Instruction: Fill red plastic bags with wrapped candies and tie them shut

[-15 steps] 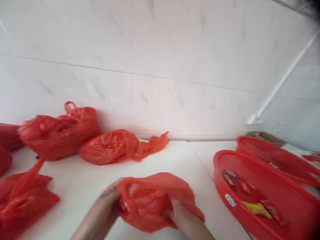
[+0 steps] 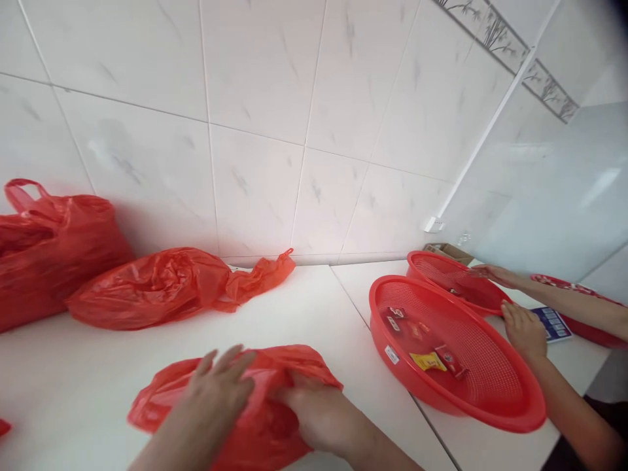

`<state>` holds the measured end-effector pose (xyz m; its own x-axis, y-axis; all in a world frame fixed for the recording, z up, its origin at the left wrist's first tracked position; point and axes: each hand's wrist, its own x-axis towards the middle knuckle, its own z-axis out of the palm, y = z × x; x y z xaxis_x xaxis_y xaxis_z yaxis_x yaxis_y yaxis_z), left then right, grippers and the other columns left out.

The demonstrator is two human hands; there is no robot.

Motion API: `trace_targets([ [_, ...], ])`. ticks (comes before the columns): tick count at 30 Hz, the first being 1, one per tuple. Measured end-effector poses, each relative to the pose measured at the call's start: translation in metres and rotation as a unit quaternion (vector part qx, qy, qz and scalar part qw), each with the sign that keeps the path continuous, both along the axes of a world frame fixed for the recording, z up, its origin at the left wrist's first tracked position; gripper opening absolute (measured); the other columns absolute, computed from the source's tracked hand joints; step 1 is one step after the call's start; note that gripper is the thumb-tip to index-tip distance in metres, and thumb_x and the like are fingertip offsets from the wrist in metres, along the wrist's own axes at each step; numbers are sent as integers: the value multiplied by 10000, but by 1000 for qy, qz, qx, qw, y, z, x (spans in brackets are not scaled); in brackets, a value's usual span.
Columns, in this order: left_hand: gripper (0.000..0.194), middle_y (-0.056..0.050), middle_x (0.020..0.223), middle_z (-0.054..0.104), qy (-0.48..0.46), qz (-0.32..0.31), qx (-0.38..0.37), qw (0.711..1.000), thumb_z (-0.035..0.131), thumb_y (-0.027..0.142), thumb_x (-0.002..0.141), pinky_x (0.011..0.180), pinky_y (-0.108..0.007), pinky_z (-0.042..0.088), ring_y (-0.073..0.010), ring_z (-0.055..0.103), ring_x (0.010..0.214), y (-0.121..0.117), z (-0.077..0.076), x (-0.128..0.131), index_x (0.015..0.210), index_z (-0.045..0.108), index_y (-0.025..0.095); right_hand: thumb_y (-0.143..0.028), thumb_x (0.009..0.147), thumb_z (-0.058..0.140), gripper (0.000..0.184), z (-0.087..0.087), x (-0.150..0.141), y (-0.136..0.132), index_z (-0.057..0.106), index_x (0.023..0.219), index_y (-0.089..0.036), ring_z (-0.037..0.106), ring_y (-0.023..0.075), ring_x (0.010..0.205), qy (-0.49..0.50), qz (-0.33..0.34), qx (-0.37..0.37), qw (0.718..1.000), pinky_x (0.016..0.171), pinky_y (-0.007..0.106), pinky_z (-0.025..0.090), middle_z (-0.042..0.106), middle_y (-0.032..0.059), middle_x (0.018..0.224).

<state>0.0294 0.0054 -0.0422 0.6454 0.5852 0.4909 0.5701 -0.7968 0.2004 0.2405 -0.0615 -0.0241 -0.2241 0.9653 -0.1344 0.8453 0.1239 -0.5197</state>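
Note:
A crumpled red plastic bag [image 2: 245, 409] lies on the white counter [image 2: 88, 366] right in front of me. My left hand [image 2: 216, 389] rests flat on top of it with the fingers spread. My right hand [image 2: 314, 412] presses on the bag's right part, its fingers curled into the plastic.
Two more red bags, one [image 2: 161, 288] in the middle and one [image 2: 49, 248] at the far left, lie against the tiled wall. A red mesh basket [image 2: 490, 386] holding small packets sits to the right, another basket [image 2: 451, 275] behind it. Another person's hands [image 2: 523, 327] touch the baskets.
The view has swung right and sharpened. My left hand has moved from the bag's left edge onto its top and flattened out. Another person's arms have come into view.

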Motion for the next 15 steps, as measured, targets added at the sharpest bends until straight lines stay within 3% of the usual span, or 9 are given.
trace_targets([
  [3, 249, -59, 1234, 636, 133, 57, -1, 989, 543, 83, 717, 915, -630, 406, -384, 503, 1216, 29, -6, -21, 751, 706, 269, -169, 708, 594, 366, 7, 23, -7, 672, 1028, -329, 611, 175, 938, -3, 58, -8, 998, 749, 219, 460, 594, -33, 1191],
  [7, 271, -2, 1307, 580, 112, -16, 2, 994, 529, 188, 824, 930, -459, 494, -288, 472, 1265, 27, -10, -39, 988, 672, 349, -134, 665, 639, 445, 30, 42, -15, 667, 1076, -302, 579, 168, 1026, 66, 60, -9, 996, 890, 222, 426, 628, -20, 1152],
  [9, 259, -18, 1338, 542, 69, -33, 17, 997, 527, 222, 858, 931, -383, 509, -257, 453, 1278, 13, -7, -38, 1058, 648, 334, -170, 707, 642, 412, 49, 45, -22, 659, 1100, -292, 584, 169, 1037, 130, 14, 14, 991, 928, 242, 421, 656, -15, 1122],
  [12, 396, -65, 1447, 390, -7, -8, 44, 999, 562, 255, 853, 959, -427, 491, -288, 379, 1322, -4, -3, -34, 1243, 539, 316, -281, 817, 571, 192, 77, 63, -36, 688, 968, -257, 640, 162, 880, 185, -98, 64, 976, 792, 244, 496, 703, 3, 938],
  [15, 586, -83, 1527, 213, -57, 24, 7, 998, 605, 277, 816, 927, -451, 509, -314, 405, 1297, -12, -9, -33, 1364, 403, 333, -394, 852, 550, 214, 89, 123, -47, 667, 991, -280, 622, 192, 978, 96, -226, 134, 960, 817, 262, 504, 689, 15, 1027],
])
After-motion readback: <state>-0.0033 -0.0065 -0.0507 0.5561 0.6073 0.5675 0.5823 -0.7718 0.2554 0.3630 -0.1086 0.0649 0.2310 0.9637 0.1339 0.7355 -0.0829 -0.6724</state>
